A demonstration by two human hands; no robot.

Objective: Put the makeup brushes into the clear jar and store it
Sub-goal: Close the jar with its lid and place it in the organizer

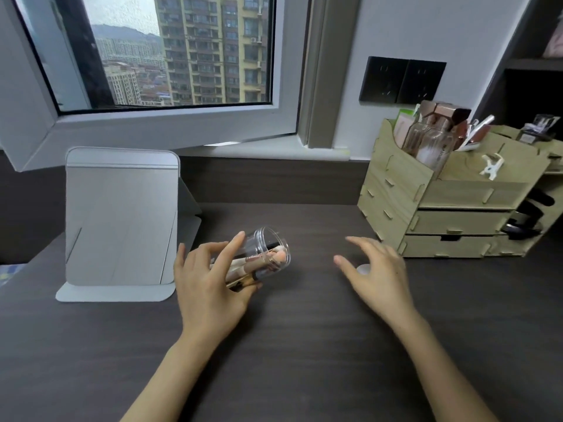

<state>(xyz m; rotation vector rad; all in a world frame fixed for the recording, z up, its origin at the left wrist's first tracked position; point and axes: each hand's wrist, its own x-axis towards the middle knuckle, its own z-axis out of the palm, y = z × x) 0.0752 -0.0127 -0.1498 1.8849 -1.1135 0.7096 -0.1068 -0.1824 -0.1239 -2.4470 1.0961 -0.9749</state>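
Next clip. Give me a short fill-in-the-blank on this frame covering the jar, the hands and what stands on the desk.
1. The clear jar, with makeup brushes inside, is held tilted by the ____ hand.
2. The right hand is open above a small white ____ on the desk.
3. The folding mirror stands to the ____ of the jar.
4. The wooden organizer shows ____ drawers.

Answers: left; lid; left; three

Small print on a bottle (432,153) in the organiser, unreadable
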